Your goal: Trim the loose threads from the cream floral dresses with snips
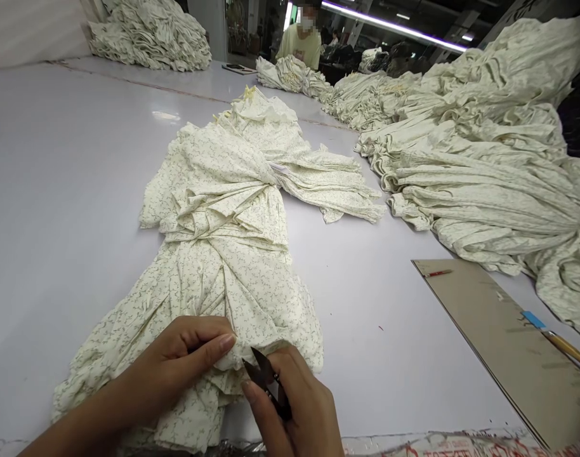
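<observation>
Glossy white tabletop (66,190) is spread with sprigged cream cotton (223,285); a fold (228,362) is pinched by the left hand (176,362), while black thread snips (266,381) are clasped in the right hand (299,406).

Strip lights (393,25) glow above a long white table (71,108).

I have both bare hands low in the view, close together but not touching. My left grip (176,371) comes in from the lower left along my left forearm (75,416), with the thumb (209,349) stretched forward and the fingers tucked beneath it in a pinch. My right grip (294,406) sits just beside it, its wrist cut off by the bottom edge, the fingers (294,374) curled closed and the index fingertip (247,388) angled down and left.
</observation>
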`<state>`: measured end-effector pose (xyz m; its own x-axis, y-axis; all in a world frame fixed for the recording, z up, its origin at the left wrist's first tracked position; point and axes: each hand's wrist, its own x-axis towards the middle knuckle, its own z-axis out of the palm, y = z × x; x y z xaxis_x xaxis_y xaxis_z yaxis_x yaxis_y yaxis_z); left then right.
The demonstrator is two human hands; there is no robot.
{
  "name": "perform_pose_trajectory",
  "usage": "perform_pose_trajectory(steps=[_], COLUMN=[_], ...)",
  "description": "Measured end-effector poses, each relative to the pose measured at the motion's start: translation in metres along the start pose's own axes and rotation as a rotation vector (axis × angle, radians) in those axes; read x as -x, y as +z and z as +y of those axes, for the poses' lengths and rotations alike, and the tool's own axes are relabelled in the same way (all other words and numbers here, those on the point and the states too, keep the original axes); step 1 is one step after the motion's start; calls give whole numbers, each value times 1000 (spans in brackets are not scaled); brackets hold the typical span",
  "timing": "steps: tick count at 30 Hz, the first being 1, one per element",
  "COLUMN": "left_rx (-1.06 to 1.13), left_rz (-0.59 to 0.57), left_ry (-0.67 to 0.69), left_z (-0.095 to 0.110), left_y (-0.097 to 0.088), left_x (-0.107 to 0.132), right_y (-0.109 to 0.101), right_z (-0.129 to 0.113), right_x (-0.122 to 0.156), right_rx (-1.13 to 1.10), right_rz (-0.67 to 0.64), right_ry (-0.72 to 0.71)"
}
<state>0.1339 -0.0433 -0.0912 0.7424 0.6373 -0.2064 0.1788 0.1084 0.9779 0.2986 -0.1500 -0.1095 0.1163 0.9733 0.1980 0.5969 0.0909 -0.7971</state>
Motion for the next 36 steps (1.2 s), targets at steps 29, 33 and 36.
perform_pose_trajectory(steps=[29, 33, 36], left_rx=[-358, -581, -767], left_rz=[127, -67, -61], left_ry=[313, 251, 151], left_z=[-3, -8, -9], left_y=[2, 0, 1], left_x=[17, 12, 3], right_y=[-21, -39, -40], right_z=[13, 51, 59], right_x=[-20, -45, -53], right_rx=[-209, -265, -315], right_rz=[212, 359, 279], right_ry=[250, 480, 463])
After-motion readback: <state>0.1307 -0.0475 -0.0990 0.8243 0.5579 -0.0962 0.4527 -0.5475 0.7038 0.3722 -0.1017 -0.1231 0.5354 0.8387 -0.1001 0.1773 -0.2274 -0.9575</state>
